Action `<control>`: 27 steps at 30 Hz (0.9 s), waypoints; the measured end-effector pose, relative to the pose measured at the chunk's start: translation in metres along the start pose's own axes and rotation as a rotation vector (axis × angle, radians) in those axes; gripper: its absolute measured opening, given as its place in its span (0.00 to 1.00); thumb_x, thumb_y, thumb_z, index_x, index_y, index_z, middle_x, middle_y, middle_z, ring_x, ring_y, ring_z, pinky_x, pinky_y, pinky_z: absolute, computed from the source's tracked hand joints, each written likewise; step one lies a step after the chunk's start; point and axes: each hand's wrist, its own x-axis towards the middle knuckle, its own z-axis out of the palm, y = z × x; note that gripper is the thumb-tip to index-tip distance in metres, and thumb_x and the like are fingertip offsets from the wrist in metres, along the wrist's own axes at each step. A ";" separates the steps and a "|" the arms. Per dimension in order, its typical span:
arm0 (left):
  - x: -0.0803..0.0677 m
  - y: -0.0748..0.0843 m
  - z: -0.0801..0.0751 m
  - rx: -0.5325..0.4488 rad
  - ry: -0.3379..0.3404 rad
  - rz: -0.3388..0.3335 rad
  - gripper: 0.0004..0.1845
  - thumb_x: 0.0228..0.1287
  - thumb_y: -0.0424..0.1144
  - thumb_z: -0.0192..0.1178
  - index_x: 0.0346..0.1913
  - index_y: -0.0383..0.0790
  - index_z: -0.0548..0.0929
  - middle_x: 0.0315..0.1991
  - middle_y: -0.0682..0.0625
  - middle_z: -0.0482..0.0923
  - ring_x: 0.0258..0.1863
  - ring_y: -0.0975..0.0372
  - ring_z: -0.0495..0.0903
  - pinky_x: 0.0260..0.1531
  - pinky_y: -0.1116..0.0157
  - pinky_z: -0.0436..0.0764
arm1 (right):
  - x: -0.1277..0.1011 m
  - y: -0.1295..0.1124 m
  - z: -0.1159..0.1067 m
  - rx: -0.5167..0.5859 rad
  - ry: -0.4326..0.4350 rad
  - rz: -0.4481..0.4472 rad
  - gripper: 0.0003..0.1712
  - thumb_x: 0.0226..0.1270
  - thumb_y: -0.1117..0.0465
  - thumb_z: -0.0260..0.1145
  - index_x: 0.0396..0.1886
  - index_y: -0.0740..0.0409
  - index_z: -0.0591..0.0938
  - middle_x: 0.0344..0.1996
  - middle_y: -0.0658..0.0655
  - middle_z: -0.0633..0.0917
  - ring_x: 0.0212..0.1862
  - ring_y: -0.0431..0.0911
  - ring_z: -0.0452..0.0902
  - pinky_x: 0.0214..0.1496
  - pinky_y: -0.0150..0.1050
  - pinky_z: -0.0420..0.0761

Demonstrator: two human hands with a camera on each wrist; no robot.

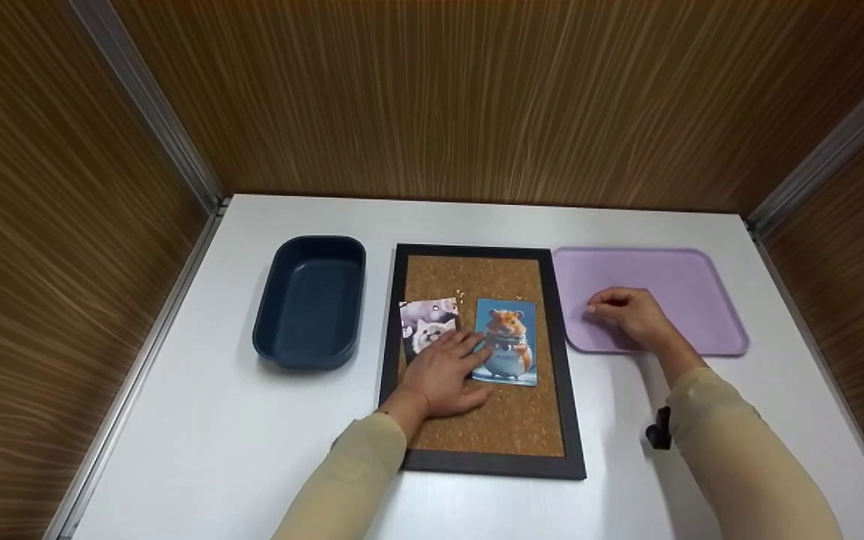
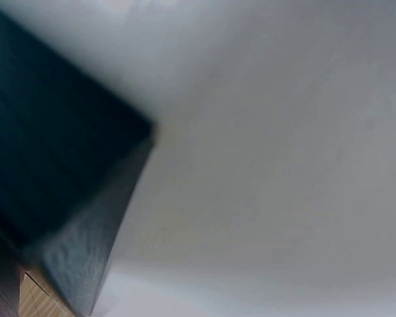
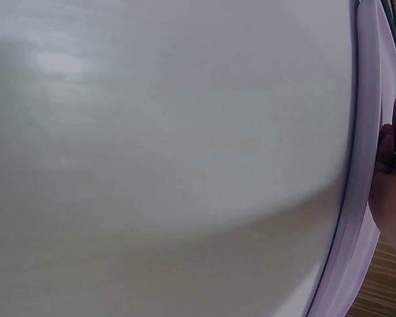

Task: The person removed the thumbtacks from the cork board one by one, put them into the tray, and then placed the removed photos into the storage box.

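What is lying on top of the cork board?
Two picture cards lie on the cork board: a hamster card and a pale animal card. The left hand rests across both, hiding their lower inner corners.

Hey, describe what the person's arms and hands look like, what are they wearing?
Both arms wear long, plain beige sleeves that end at the wrists. The left hand and right hand are bare, with no gloves; no rings or watch can be made out. A small black device sits by the right forearm, presumably the wrist camera mount.
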 end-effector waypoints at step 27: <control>0.001 0.000 0.002 -0.023 -0.006 -0.005 0.40 0.76 0.71 0.44 0.82 0.55 0.68 0.82 0.51 0.63 0.81 0.54 0.60 0.81 0.57 0.55 | -0.001 0.006 0.005 -0.077 -0.005 -0.025 0.13 0.68 0.64 0.78 0.46 0.69 0.90 0.49 0.63 0.87 0.48 0.41 0.77 0.49 0.27 0.74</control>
